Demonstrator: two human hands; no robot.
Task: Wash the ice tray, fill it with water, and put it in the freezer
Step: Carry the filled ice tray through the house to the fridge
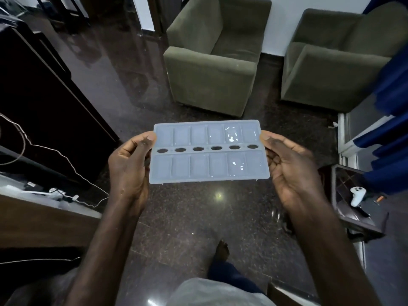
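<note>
Head view: pinching ice tray (199, 166) at both ends with left hand (130, 165) and right hand (291, 167); keep level, step slowly.

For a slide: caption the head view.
The left hand and right hand hold a wet ice tray by its ends.

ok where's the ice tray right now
The ice tray is mid-frame in the head view, held between the left hand and the right hand above the dark floor, with a green armchair beyond it.
</note>
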